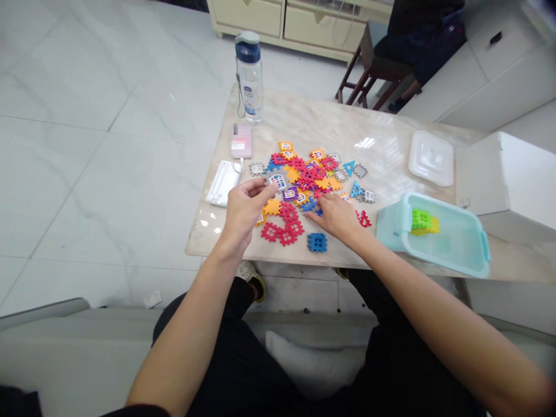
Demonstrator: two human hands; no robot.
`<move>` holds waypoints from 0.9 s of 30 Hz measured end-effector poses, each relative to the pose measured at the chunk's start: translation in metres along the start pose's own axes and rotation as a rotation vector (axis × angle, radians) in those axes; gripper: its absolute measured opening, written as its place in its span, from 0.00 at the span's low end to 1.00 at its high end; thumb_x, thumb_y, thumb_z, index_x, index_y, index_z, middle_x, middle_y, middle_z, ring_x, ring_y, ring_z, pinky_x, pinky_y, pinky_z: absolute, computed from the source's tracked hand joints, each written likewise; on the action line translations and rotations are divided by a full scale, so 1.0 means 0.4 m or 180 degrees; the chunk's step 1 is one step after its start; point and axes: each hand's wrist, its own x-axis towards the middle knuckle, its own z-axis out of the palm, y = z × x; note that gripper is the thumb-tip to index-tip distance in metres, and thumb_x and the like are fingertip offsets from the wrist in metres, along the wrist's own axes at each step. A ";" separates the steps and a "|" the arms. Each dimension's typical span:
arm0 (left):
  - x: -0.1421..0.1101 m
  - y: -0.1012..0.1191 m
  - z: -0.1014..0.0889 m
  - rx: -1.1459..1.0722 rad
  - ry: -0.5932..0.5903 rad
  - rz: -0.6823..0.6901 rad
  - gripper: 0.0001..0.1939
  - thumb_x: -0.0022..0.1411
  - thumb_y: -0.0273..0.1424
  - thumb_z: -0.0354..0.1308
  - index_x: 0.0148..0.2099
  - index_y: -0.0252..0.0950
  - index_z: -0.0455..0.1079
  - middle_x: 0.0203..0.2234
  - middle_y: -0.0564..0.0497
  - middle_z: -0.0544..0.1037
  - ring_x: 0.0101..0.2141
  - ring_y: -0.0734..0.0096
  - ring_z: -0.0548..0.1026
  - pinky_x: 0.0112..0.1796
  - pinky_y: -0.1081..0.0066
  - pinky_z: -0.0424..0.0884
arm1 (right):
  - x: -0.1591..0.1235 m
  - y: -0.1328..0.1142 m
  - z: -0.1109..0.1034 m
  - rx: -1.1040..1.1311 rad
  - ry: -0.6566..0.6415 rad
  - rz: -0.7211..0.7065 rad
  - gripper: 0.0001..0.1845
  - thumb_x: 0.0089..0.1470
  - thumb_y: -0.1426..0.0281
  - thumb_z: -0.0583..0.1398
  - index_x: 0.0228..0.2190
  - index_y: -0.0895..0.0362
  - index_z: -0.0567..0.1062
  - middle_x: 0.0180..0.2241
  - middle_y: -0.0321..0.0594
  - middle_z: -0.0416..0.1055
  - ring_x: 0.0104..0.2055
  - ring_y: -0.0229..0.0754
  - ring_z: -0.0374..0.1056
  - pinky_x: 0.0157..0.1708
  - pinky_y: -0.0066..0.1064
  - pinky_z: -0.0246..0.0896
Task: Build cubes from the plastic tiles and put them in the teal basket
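At the left side of a pile [307, 174] of toothed pieces, a grey piece [277, 183] with a white window insert is held up by the left hand [247, 204], its grip pinching the edge between thumb and fingers. At the pile's near side, the right hand [336, 215] is lowered to the blue pieces [308, 205], its fingers bent; whether anything is pinched by that grip cannot be told.

The pile, mixed in red, orange, purple, blue and grey, is spread over the middle of the desk [391, 168]. Between the hands, red pieces [288, 214] are laid in a curve, and nearer the edge a blue block [317, 242] is set apart. Two blue triangles are seen at the pile's right.

Farther right, green pieces [420, 220] and yellow pieces [434, 225] are held in a pale blue tub [393, 229]. Behind it a clear lid [430, 159] is laid flat, with a white box [521, 185] placed to the right. At the far left, a bottle [251, 87] is stood upright; nearer, a pink pad [245, 145] and a white pack [222, 182] are laid.

Beyond the desk, a stool [369, 49] is occupied by a person in dark clothes.
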 end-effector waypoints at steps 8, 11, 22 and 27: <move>0.008 -0.004 -0.006 -0.0041 -0.0042 -0.0082 0.20 0.53 0.41 0.82 0.43 0.36 0.84 0.39 0.46 0.87 0.40 0.66 0.80 0.38 0.69 0.74 | 0.016 -0.035 0.032 0.0042 -0.0101 0.0271 0.23 0.69 0.57 0.67 0.54 0.63 0.80 0.58 0.63 0.79 0.63 0.65 0.72 0.58 0.49 0.72; 0.012 -0.009 -0.009 -0.0029 -0.0047 -0.0037 0.20 0.53 0.41 0.82 0.43 0.36 0.84 0.39 0.46 0.87 0.40 0.66 0.80 0.38 0.69 0.73 | 0.016 -0.012 0.042 0.0266 -0.0066 0.0231 0.23 0.64 0.64 0.71 0.55 0.62 0.78 0.57 0.61 0.80 0.62 0.63 0.74 0.60 0.47 0.71; 0.009 -0.010 0.030 0.0156 -0.0194 -0.0078 0.22 0.52 0.44 0.82 0.42 0.36 0.84 0.37 0.47 0.87 0.36 0.67 0.81 0.36 0.72 0.73 | 0.000 0.058 -0.039 0.1932 0.0124 0.0663 0.02 0.63 0.74 0.69 0.39 0.56 0.83 0.37 0.42 0.84 0.40 0.46 0.77 0.43 0.35 0.67; -0.008 -0.024 0.072 0.0286 -0.0560 -0.0186 0.22 0.50 0.44 0.83 0.40 0.36 0.82 0.34 0.48 0.86 0.36 0.66 0.82 0.38 0.70 0.76 | -0.095 0.105 -0.159 0.3132 0.0588 0.0444 0.12 0.66 0.58 0.69 0.41 0.54 0.83 0.37 0.40 0.84 0.36 0.44 0.76 0.39 0.36 0.69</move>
